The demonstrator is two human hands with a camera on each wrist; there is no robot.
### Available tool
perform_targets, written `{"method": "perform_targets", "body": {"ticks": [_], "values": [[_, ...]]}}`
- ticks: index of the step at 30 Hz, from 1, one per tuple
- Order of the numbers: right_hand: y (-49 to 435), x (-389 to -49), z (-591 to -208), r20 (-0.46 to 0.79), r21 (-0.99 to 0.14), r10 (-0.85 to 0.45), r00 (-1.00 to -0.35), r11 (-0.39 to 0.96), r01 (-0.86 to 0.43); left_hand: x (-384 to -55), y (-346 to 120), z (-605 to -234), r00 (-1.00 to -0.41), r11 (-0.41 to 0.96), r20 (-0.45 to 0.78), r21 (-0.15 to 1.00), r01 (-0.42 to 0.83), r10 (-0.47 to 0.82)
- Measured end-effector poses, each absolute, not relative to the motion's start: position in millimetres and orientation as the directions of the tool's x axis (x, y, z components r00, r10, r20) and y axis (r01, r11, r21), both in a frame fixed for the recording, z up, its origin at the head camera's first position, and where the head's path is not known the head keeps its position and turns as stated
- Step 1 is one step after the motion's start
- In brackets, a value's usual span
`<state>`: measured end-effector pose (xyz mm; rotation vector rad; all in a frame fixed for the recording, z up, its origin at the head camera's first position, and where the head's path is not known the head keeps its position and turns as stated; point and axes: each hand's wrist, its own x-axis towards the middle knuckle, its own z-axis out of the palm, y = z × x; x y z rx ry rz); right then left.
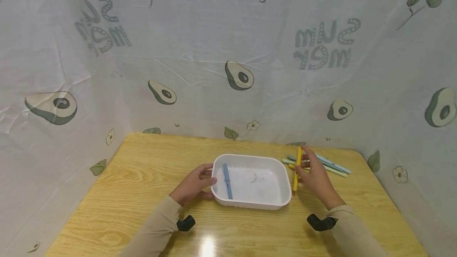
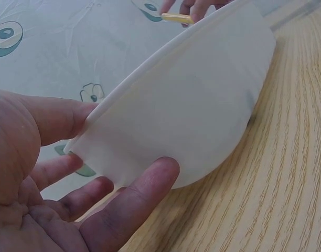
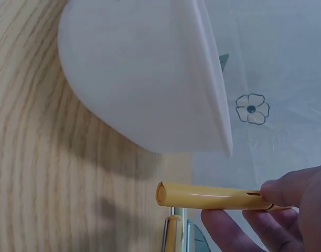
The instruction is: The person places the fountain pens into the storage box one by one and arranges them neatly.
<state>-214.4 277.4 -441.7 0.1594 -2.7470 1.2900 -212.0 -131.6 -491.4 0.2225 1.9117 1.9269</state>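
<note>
A white plastic tray (image 1: pixel 253 205) stands on the table with one blue pen (image 1: pixel 227 181) lying inside near its left wall. My left hand (image 1: pixel 192 185) holds the tray's left end, thumb at the rim and fingers against the outer wall, as the left wrist view shows. Just off the tray's right side, my right hand (image 1: pixel 315 177) pinches a yellow pen (image 3: pixel 213 196) between thumb and fingers, above the table. Under and behind that hand lie several pens, among them another yellow pen (image 3: pixel 173 233), a light blue pen (image 1: pixel 339 166) and pale green ones.
The wood-grain table (image 1: pixel 160 162) reaches back to a pale curtain (image 1: pixel 200 46) printed with avocados and leaves, which also hangs along both sides. A black wrist mount (image 1: pixel 186 223) sits at the left sleeve and another black mount (image 1: pixel 321 222) at the right.
</note>
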Motion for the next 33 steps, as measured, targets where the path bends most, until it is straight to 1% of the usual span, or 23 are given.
{"method": "perform_targets", "body": {"ticks": [6, 12, 23, 33], "values": [[273, -216, -436, 0.169, -0.757, -0.042, -0.985, 0.634, -0.157, -213, -133, -493, -0.901, 0.037, -0.174, 0.984, -0.174, 0.398], [269, -214, -432, 0.166, -0.757, -0.019, -0.986, 0.638, -0.140, -215, -132, -494, -0.900, 0.043, -0.177, 0.984, -0.175, 0.398], [263, -208, -428, 0.195, -0.773, 0.012, -0.981, 0.617, -0.146, -213, -130, -492, -0.903, 0.041, -0.185, 0.982, -0.183, 0.388], [256, -205, -421, 0.271, -0.762, 0.025, -0.962, 0.616, -0.198, -212, -130, -493, -0.906, 0.043, -0.183, 0.983, -0.181, 0.380]]}}
